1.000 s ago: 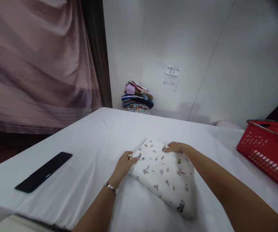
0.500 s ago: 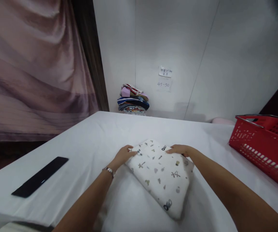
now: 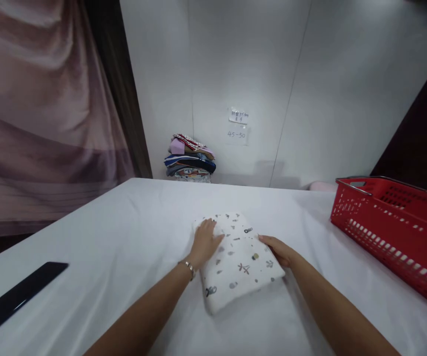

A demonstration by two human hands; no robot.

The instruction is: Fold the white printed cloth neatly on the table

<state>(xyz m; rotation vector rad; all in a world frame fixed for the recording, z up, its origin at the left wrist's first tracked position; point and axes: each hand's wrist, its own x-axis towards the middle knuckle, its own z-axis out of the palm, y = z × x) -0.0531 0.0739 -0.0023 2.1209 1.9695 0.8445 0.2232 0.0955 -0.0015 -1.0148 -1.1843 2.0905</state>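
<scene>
A folded white cloth (image 3: pixel 237 262) printed with small figures lies on the white-covered table (image 3: pixel 124 237), turned at a slant. My left hand (image 3: pixel 205 241) rests flat on the cloth's far left corner, fingers stretched out. My right hand (image 3: pixel 278 248) lies against the cloth's right edge, fingers extended along it. A bracelet sits on my left wrist.
A red plastic basket (image 3: pixel 391 232) with a metal handle stands at the right of the table. A long black flat object (image 3: pixel 13 299) lies at the near left edge. A pile of folded clothes (image 3: pixel 189 158) sits by the far wall, under a paper note (image 3: pixel 237 116). A pink curtain hangs at left.
The cloth has slid farther away and turned. My left hand moved from its left edge onto its top corner; my right hand moved from the top to its right edge. The view shifted right.
</scene>
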